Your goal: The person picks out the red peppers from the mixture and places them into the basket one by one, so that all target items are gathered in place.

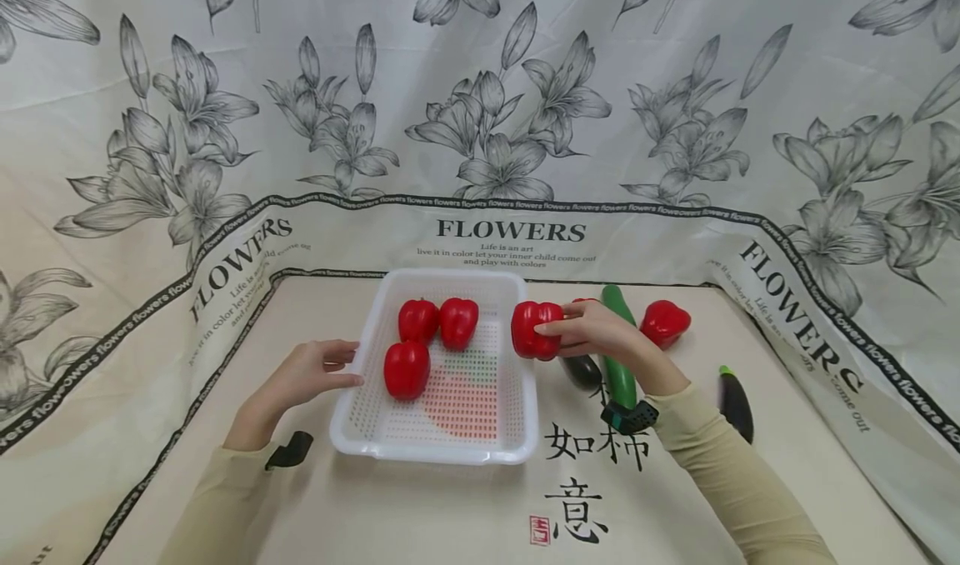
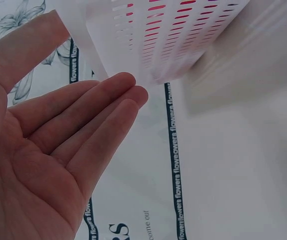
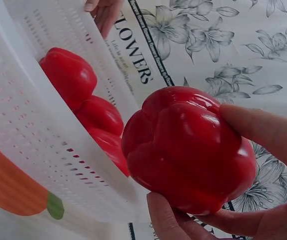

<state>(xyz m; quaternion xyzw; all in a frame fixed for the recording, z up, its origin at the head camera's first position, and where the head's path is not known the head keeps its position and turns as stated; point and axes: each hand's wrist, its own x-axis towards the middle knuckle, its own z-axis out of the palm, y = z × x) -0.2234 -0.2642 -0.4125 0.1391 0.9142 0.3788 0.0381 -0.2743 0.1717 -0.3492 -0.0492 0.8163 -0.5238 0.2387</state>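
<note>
My right hand [image 1: 602, 332] grips a red bell pepper [image 1: 531, 330] between thumb and fingers, above the right rim of a white perforated plastic basket [image 1: 427, 450]. In the right wrist view the held bell pepper [image 3: 183, 150] appears large beside the basket wall. Inside the basket lie three more red bell peppers, one at the front left [image 1: 407, 370] and two behind it [image 1: 459, 323]. My left hand [image 1: 300, 373] is at the basket's left side, thumb apart from the fingers. The left wrist view shows that hand's fingers [image 2: 98, 117] nearly straight beneath the basket rim; whether they touch it, I cannot tell.
Right of the basket lie a long green cucumber [image 1: 619, 373], a dark eggplant [image 1: 582, 373] partly under my right arm, and another red bell pepper [image 1: 666, 323]. A second eggplant [image 1: 737, 405] lies further right. A flower-printed curtain [image 1: 480, 132] closes off the back and sides.
</note>
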